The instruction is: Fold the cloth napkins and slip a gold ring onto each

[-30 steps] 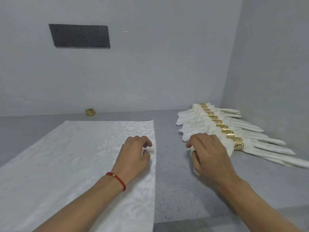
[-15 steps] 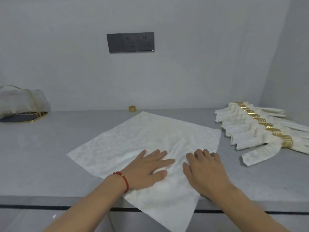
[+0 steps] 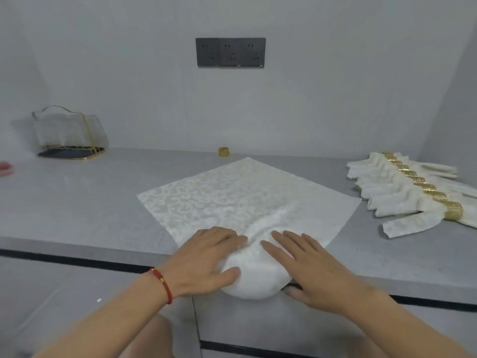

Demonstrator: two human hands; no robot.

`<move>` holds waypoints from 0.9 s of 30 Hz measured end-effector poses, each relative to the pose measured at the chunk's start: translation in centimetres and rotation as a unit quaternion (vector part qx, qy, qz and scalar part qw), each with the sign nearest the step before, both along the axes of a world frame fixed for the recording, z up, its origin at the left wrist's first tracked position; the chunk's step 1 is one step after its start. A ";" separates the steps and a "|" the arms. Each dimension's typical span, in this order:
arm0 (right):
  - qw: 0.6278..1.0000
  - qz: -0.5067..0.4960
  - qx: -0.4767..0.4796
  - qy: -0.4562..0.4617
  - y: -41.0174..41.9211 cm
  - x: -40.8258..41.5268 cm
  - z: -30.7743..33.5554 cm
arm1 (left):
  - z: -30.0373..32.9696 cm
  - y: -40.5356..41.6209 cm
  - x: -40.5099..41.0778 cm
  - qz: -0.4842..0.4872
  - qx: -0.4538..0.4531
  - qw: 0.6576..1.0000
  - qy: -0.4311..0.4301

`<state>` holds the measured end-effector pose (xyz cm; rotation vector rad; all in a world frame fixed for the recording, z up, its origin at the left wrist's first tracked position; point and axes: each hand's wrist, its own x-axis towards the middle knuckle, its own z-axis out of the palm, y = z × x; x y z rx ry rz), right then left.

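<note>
A white patterned cloth napkin [image 3: 237, 200] lies as a diamond on the grey counter [image 3: 85, 202], its near corner rolled up into a bulge at the counter's front edge. My left hand [image 3: 206, 259] grips the left side of that rolled corner, thumb under the fold. My right hand [image 3: 304, 264] presses on the right side, thumb tucked beneath. A loose gold ring [image 3: 224, 151] stands at the back by the wall, beyond the napkin's far corner. Several folded napkins with gold rings [image 3: 402, 192] lie in a row at the right.
A gold wire holder with white cloths [image 3: 69, 135] stands at the back left. A pink object [image 3: 5, 168] shows at the left edge. A dark socket panel [image 3: 230, 52] is on the wall. The counter's front edge runs just under my hands.
The napkin's near corner, which hung over the front edge, is now rolled up onto the counter. Both hands went from lying flat on the cloth to gripping that roll.
</note>
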<state>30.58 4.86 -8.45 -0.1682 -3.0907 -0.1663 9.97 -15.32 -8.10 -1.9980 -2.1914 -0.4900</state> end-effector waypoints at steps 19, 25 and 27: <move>0.897 -0.154 -0.388 0.148 2.3 -4.4 5.8 | 4.6 1.2 -4.6 0.167 0.068 0.927 -0.328; 0.904 -0.198 -0.307 0.222 7.2 -12.1 6.1 | 7.0 9.4 -10.4 0.194 0.032 0.943 -0.269; 0.909 -0.233 -0.268 0.218 9.5 -14.7 5.8 | 7.2 12.4 -13.0 0.225 0.017 0.957 -0.184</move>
